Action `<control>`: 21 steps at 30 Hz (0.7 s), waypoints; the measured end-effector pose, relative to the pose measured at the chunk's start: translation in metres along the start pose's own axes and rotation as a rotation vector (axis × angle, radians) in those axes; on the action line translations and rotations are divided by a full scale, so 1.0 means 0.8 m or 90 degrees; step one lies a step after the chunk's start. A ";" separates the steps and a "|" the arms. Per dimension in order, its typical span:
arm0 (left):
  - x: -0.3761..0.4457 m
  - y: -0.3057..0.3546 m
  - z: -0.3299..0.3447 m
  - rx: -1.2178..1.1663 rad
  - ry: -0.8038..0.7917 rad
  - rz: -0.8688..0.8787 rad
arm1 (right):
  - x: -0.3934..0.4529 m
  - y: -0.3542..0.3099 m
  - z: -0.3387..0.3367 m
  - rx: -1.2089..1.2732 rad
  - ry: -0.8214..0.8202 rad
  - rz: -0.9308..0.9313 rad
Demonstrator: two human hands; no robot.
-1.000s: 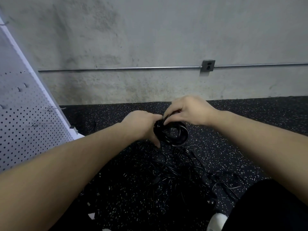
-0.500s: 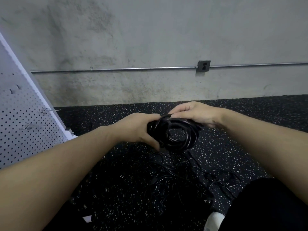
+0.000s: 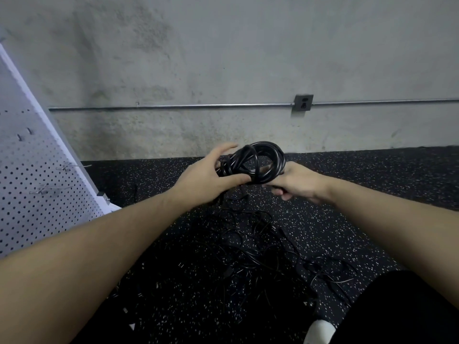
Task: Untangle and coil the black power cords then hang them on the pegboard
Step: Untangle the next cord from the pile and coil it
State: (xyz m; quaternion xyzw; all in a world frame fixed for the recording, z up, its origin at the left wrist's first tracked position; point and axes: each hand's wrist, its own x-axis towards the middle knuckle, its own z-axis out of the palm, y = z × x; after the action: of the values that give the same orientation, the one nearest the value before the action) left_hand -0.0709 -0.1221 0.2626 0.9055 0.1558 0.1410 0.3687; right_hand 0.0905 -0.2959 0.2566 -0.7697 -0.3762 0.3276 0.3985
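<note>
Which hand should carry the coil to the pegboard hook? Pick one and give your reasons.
Left hand, probably. It grips the coiled cord on the side nearer the pegboard, whose hooks stand to the person's left. The right hand holds the far side and would have to cross over.

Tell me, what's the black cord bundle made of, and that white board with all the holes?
The coiled black cord looks like rubber or plastic over wire: smooth, a bit shiny, bending in loops. The pegboard looks like painted metal or hardboard: flat, matte white, rows of round holes. Which one, the view can't settle.
</note>
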 end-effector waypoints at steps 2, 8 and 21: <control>0.003 -0.004 -0.003 -0.005 0.017 0.001 | 0.000 -0.003 0.000 0.038 0.023 -0.009; 0.007 -0.012 -0.005 -0.071 0.021 -0.061 | 0.001 -0.006 -0.001 0.238 0.043 -0.008; 0.013 -0.003 0.012 -0.162 0.007 -0.039 | 0.011 -0.041 0.035 0.408 0.164 -0.071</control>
State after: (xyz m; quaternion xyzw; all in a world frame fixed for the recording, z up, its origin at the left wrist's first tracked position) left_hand -0.0581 -0.1224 0.2559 0.8454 0.1662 0.1535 0.4839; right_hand 0.0619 -0.2650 0.2698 -0.6188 -0.2427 0.3069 0.6812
